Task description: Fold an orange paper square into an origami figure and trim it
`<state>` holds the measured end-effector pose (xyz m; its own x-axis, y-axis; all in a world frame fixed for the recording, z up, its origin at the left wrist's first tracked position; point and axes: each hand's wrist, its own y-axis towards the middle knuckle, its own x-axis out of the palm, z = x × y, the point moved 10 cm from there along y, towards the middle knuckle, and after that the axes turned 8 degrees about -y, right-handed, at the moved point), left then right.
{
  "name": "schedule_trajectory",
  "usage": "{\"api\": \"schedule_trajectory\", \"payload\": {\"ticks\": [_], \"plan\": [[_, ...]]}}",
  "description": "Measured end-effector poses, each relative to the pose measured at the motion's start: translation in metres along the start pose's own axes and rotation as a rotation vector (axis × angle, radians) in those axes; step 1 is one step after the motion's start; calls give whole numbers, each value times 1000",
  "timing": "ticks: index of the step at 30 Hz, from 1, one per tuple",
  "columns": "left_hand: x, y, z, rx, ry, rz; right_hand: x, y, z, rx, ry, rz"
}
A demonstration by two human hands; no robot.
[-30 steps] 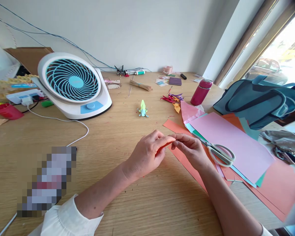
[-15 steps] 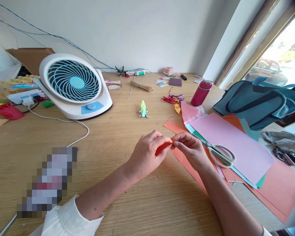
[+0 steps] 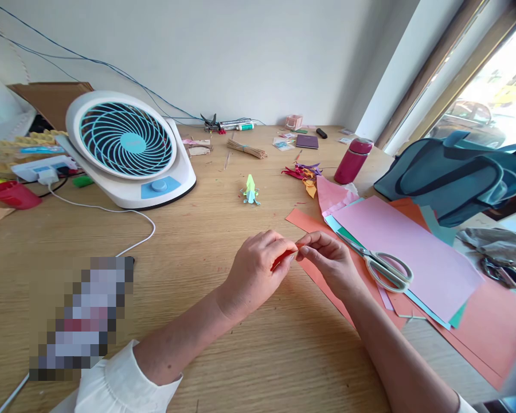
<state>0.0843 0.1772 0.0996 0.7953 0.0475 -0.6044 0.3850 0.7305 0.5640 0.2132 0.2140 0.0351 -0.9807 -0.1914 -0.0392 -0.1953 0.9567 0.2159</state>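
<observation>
A small piece of orange paper [image 3: 279, 261] is pinched between my two hands above the table, mostly covered by fingers. My left hand [image 3: 260, 264] is closed around its left part. With thumb and forefinger, my right hand [image 3: 327, 258] grips the other end. Whether the paper is folded I cannot tell. Under and beside my right hand lie orange paper strips [image 3: 322, 287]. A pair of scissors [image 3: 387, 269] with pale handles rests on the coloured sheets to the right. Beyond my hands stands a small green and blue folded paper figure [image 3: 250, 192].
Pink sheets [image 3: 404, 252] and other coloured paper cover the right side. A magenta bottle [image 3: 353, 162] and a teal bag [image 3: 447, 172] stand behind them. At left are a white fan [image 3: 131, 149], its white cable [image 3: 150, 229] and a pixelated object [image 3: 81, 321]. Thin sticks [image 3: 247, 150] lie farther back.
Both hands have shifted very slightly left, still pinching the orange paper. Less of the paper shows between the left fingers now. The things on the table stay where they were.
</observation>
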Motion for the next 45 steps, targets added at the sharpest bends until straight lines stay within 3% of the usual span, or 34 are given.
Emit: {"api": "schedule_trajectory", "payload": {"ticks": [22, 45], "plan": [[1, 0, -10, -64, -174, 4, 3, 0, 0, 49, 68, 18], [-1, 1, -5, -48, -129, 20, 3, -1, 2, 49, 70, 18]]}}
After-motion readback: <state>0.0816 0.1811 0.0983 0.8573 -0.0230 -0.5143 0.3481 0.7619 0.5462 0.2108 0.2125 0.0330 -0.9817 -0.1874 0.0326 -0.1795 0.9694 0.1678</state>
